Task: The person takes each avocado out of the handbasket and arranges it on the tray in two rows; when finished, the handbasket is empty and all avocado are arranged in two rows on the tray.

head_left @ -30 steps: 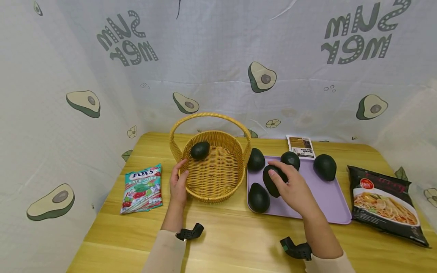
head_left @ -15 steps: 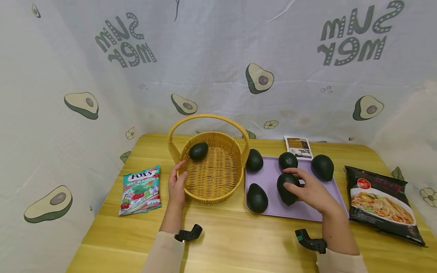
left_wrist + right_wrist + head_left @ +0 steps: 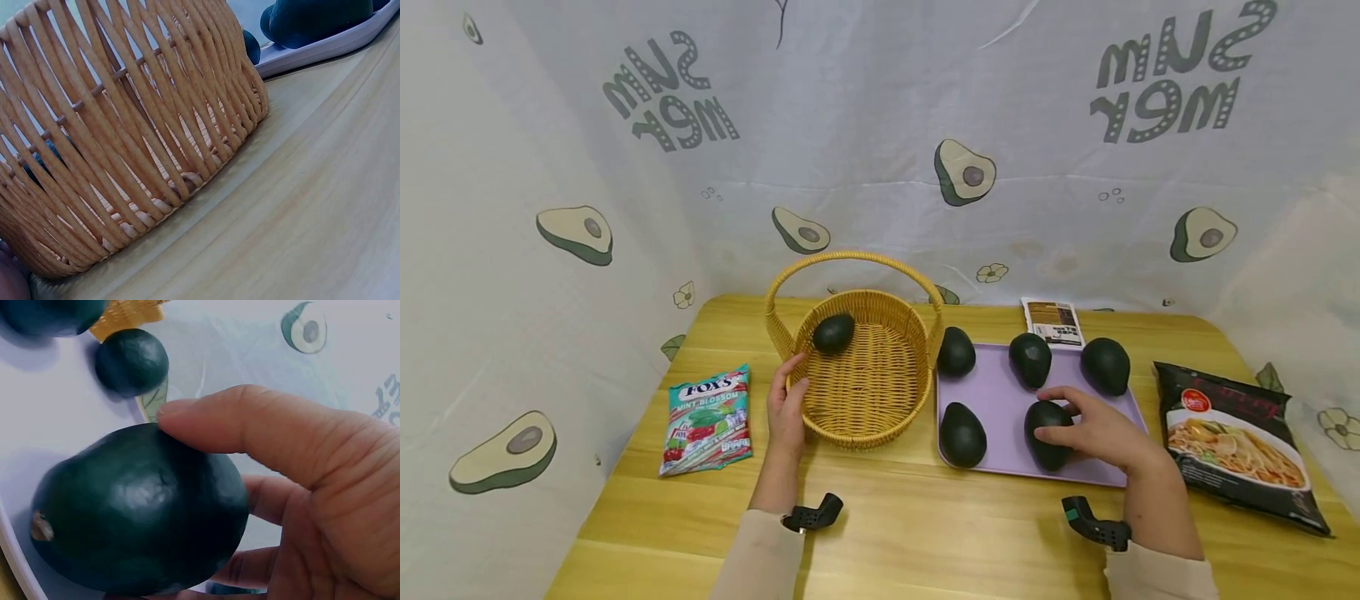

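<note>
My right hand [image 3: 1097, 429] grips a dark green avocado [image 3: 1045, 437], thumb on the near side and fingers around the far side. This avocado is at the front right of the lilac tray [image 3: 1000, 392]; I cannot tell whether it touches the tray. A stem end [image 3: 42, 526] shows on it in the right wrist view. Several other avocados lie on or at the edge of the tray, including one [image 3: 962, 436] at its front left. My left hand [image 3: 786, 417] rests against the outer left side of the yellow wicker basket [image 3: 865, 383], which holds one avocado [image 3: 833, 334].
A bag of mint sweets [image 3: 707, 422] lies left of the basket. Right of the tray is a black noodle packet [image 3: 1236, 450]. A small white and brown packet [image 3: 1054, 323] lies behind the tray. A printed curtain [image 3: 865, 167] hangs behind the wooden table [image 3: 925, 533].
My right hand has carried its avocado from the tray's left middle toward the front right, uncovering the avocado behind. The left hand stays at the basket.
</note>
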A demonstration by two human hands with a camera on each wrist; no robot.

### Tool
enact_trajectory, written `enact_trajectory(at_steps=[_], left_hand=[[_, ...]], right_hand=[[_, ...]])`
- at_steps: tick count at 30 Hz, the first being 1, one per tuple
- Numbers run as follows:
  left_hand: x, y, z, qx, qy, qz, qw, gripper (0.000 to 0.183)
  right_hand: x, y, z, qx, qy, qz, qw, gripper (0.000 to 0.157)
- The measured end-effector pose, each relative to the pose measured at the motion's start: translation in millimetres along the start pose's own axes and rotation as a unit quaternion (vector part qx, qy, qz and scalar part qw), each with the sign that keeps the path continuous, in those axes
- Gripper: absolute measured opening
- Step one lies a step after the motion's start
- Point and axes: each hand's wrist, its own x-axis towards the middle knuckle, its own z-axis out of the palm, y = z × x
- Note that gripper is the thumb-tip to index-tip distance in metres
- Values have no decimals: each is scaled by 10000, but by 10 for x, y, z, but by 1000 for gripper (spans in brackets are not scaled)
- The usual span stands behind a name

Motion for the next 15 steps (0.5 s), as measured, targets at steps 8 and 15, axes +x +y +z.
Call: enact_trajectory(at_steps=[8, 15], left_hand=[[-7, -1, 6, 49, 11, 65, 10000, 43], [-6, 0, 4, 70, -3, 53, 10000, 43]], right_hand=[[6, 40, -20, 6, -144, 185, 9997, 70], [20, 36, -26, -186, -126, 206, 9995, 71]])
